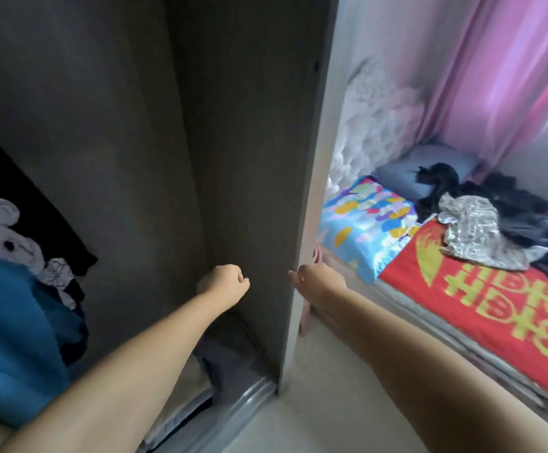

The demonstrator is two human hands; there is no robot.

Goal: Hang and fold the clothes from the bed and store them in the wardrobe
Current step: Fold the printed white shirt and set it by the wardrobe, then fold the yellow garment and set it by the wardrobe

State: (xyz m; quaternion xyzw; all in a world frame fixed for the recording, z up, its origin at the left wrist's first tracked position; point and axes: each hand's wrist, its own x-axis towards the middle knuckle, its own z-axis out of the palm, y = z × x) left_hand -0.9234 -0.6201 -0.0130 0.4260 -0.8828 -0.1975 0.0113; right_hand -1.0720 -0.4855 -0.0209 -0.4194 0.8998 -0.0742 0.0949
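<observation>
Far left, inside wardrobe (118,125): black tee (7,204) hanging, cartoon mouse print, yellow letters "CK" readable, rest cut off by frame edge. Blue garment (11,315) hanging in front of it, lower left. Dark folded cloth (230,354) on wardrobe floor, by metal sliding track (249,395).

Centre: left hand (225,281) inside wardrobe, fingers curled into fist, nothing seen in it. Right hand (320,277) at front edge of wardrobe side panel (302,223), thumb on edge; remaining fingers hidden behind panel, so grasp cannot be told.

Right: bed (429,325) with red cover (495,308), yellow Chinese double-happiness characters on it. Colourful blue patterned pillow (364,223), grey pillow (426,168) behind. Clothes pile (508,220) on bed, unfolded: dark garments plus silver patterned piece (475,233) on top. Pink curtain (495,76) above, far right.
</observation>
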